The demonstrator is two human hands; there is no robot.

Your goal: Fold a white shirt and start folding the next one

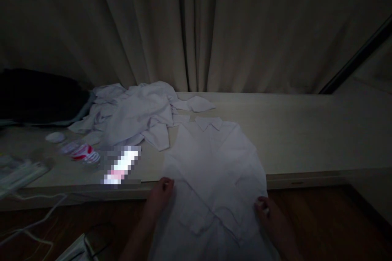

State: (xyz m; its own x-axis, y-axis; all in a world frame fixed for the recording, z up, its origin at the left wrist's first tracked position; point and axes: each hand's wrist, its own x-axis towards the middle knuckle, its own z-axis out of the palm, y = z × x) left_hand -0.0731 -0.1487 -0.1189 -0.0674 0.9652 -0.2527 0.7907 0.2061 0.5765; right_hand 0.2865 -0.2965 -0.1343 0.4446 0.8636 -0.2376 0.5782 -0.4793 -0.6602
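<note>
A white collared shirt (211, 163) lies with its collar toward the curtain and its lower part hanging over the near edge of the ledge. Its sleeves are folded inward across the front. My left hand (165, 187) is closed on the shirt's left side edge. On the opposite edge, my right hand (263, 207) pinches the fabric at about the same height. The shirt's hem runs out of the bottom of the view.
A heap of crumpled white shirts (141, 106) lies on the pale ledge (306, 138), beside a dark bundle (39, 96). Closer in are a plastic bottle (81, 152) and a lit, pixelated screen (122, 165). White cables (39, 224) trail at lower left. Curtains (245, 28) hang behind.
</note>
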